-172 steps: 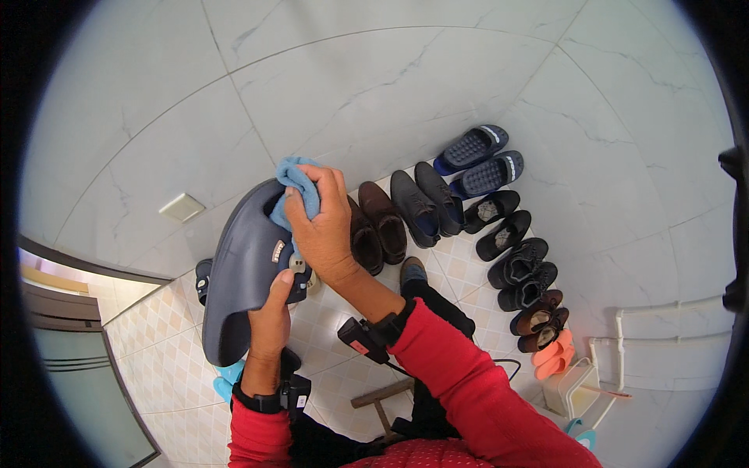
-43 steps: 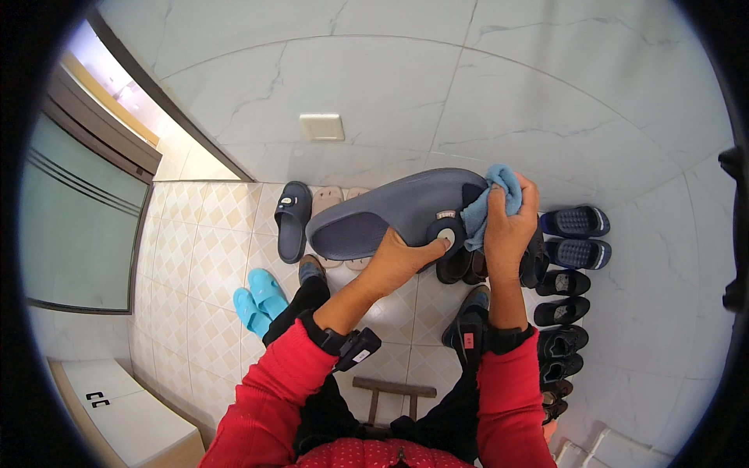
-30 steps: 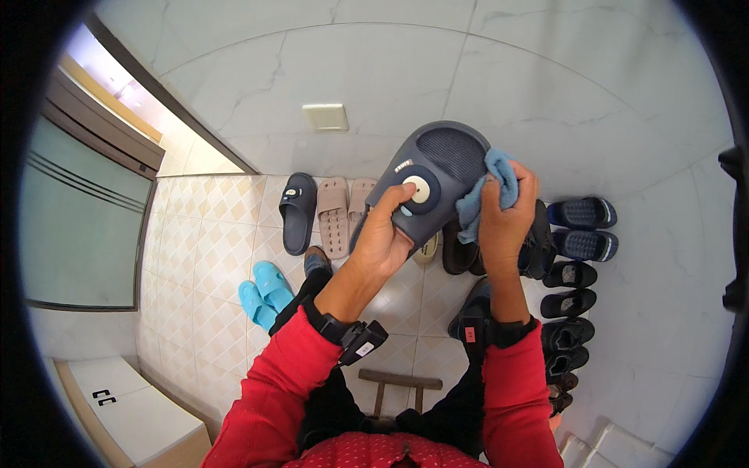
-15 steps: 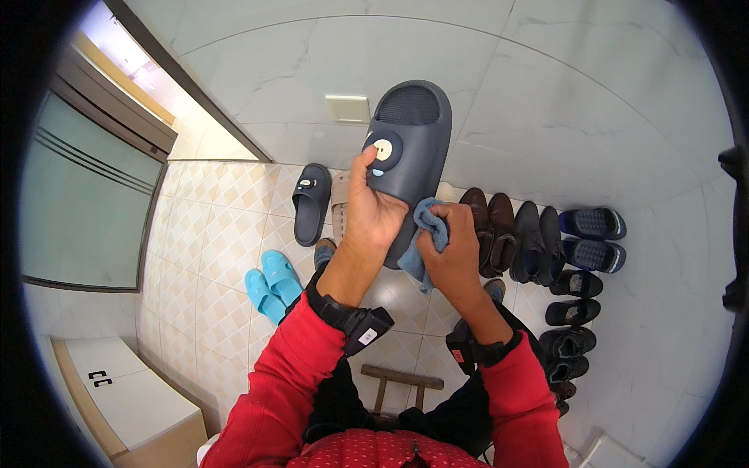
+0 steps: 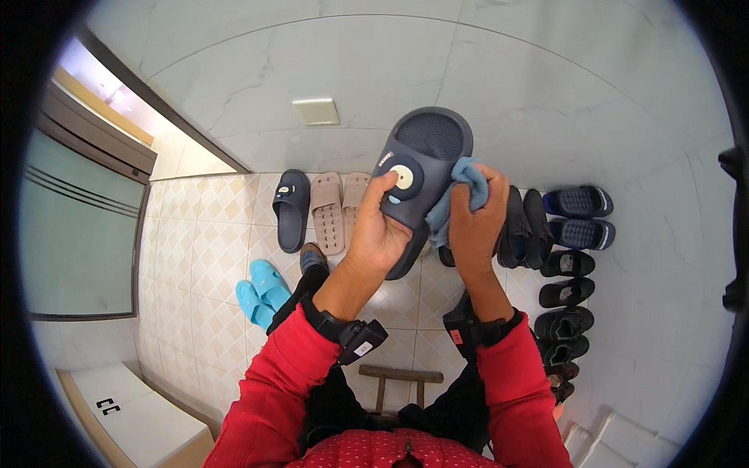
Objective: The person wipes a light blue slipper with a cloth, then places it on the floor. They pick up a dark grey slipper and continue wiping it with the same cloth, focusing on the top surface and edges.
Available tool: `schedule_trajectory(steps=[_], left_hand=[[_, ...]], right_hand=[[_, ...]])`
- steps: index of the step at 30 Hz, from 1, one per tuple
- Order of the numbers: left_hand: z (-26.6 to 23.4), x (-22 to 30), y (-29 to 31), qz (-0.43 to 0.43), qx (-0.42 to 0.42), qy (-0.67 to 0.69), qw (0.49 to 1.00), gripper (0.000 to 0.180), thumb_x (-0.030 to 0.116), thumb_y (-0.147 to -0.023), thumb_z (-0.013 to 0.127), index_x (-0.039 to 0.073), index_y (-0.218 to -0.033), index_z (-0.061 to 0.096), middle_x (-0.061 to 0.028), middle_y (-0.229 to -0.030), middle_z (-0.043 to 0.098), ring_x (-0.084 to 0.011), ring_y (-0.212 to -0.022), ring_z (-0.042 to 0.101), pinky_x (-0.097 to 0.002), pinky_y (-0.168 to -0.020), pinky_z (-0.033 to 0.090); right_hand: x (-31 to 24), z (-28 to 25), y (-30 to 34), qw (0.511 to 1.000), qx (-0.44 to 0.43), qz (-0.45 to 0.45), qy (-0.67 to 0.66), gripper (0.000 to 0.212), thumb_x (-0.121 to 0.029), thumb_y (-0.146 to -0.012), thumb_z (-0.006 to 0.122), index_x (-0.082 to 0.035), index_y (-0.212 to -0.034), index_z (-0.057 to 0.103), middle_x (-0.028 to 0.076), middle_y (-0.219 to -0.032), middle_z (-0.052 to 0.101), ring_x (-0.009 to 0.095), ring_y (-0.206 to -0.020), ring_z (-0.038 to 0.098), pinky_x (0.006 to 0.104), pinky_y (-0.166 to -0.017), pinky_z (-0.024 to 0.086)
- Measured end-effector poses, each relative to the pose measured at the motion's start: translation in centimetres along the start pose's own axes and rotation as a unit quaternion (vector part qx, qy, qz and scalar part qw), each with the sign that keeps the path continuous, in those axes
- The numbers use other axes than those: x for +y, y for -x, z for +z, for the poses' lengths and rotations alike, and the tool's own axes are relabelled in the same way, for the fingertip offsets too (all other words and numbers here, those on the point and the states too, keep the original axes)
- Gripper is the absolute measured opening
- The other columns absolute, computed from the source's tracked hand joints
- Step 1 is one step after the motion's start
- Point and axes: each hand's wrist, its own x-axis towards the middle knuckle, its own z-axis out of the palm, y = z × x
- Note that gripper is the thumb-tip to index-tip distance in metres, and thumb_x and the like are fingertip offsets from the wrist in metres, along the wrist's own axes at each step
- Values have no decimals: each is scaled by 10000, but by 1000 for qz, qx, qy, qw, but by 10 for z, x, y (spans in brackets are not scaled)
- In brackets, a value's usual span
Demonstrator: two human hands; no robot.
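Note:
A dark grey slide slipper point(image 5: 425, 204) with a round cartoon patch on its strap is held up in front of me, toe end away. My left hand point(image 5: 380, 234) grips it, thumb on the patch and the other fingers hidden beneath the slipper. In my right hand point(image 5: 476, 226) a blue cloth point(image 5: 463, 187) is bunched and pressed to the slipper's right edge, beside the strap. The matching slipper point(image 5: 292, 210) lies on the tiled floor, left of my left hand.
Pinkish-beige slippers point(image 5: 328, 212) stand by the wall, light-blue clogs point(image 5: 269, 285) lie at left. Dark shoes point(image 5: 524, 226), blue slippers point(image 5: 579, 201) and several other pairs line the right. A wooden stool point(image 5: 402, 375) is between my legs; a white cabinet point(image 5: 140, 413) stands lower left.
The slipper has shifted slightly right and nearer, with my left hand. My right hand and the cloth have slid up along its right edge from near the heel to beside the strap.

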Motion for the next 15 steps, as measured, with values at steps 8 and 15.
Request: schedule_trajectory(steps=[8,15], left_hand=[[-1,-21,9,-59,-4,-95,994,407,180,-889,646,16,-1241,524,-117,-1187,641,-242,-1060,648,-390,-940,537],[-4,-27,14,-42,-9,-223,974,344,131,-865,674,71,-1189,578,-54,-1112,655,-166,-986,652,-316,-853,541]], right_hand=[[9,-24,-28,994,101,30,17,226,-92,-843,577,-1,-1050,582,129,-1036,530,248,-928,553,361,-852,453],[18,-38,-40,991,101,71,47,230,-94,-826,605,1,-1035,604,132,-1026,595,259,-933,597,355,-860,466]])
